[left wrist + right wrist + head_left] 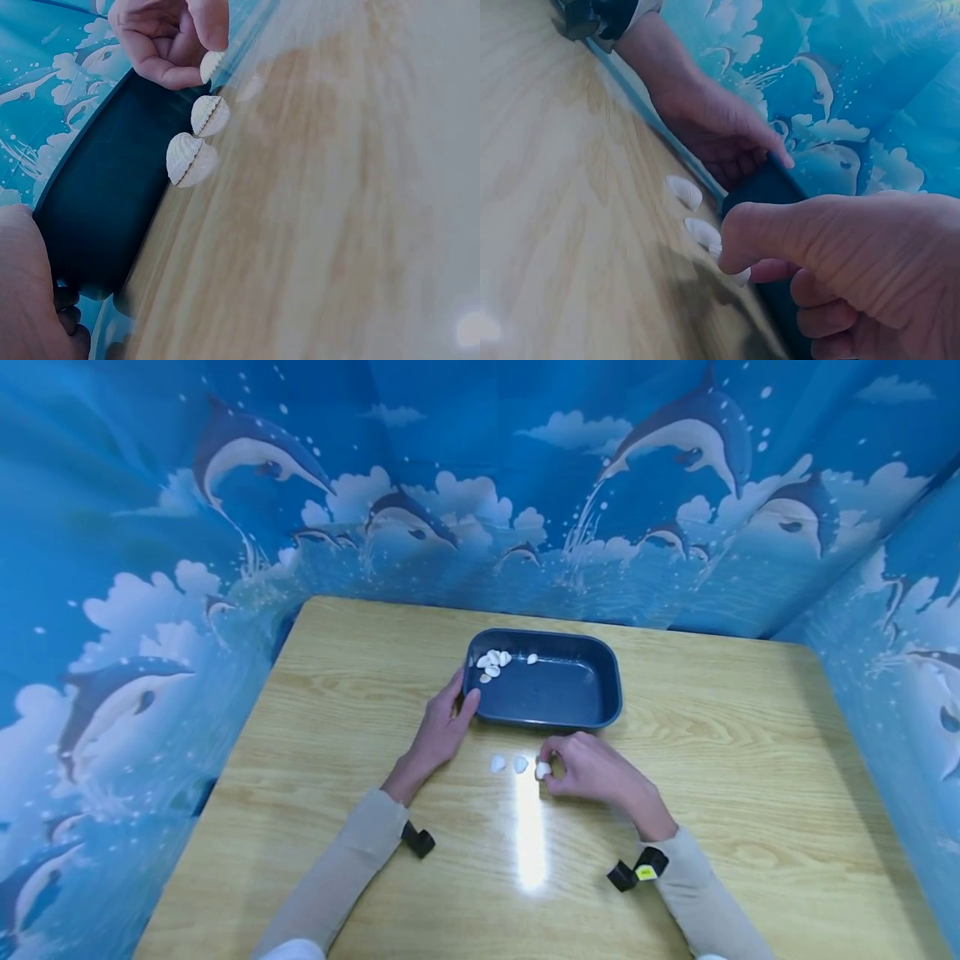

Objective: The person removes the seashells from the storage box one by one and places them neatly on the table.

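My right hand (596, 768) pinches a white seashell (543, 770) between thumb and forefinger, low over the table in front of a dark blue plastic basin (540, 724). Two more ribbed shells stand in a row to its left: a middle shell (521, 764) and a left shell (498, 763). My left hand (438, 727) holds the basin at its left end, thumb at the rim and fingers against the outer wall, as the right wrist view shows. Inside the basin, several shells (492, 658) cluster at the left, and a single shell (532, 658) sits apart from them.
The wooden table (337, 693) carries the basin near its far edge. A blue dolphin-print curtain (465, 460) hangs behind and along both sides. Bright light reflects off the tabletop in front of the shells.
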Demonstrator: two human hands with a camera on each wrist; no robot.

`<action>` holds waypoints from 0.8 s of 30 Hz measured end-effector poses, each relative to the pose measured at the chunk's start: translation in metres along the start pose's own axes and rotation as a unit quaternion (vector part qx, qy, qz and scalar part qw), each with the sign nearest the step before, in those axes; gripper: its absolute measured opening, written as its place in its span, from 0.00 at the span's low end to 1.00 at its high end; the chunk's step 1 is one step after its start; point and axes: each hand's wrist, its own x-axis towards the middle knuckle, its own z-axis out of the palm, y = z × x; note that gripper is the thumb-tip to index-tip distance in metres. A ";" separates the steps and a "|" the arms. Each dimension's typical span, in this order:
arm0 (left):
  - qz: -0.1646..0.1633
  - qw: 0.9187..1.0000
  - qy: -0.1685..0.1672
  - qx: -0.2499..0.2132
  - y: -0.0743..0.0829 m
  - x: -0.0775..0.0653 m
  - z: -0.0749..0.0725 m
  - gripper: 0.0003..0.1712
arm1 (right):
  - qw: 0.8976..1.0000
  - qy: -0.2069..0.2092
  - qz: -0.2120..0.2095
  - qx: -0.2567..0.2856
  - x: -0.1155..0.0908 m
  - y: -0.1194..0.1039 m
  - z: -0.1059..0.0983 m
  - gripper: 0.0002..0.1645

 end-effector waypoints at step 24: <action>0.000 1.000 -0.002 -0.005 -0.003 0.001 0.002 0.34 | 1.000 0.003 0.012 -0.005 0.005 0.006 0.006 0.11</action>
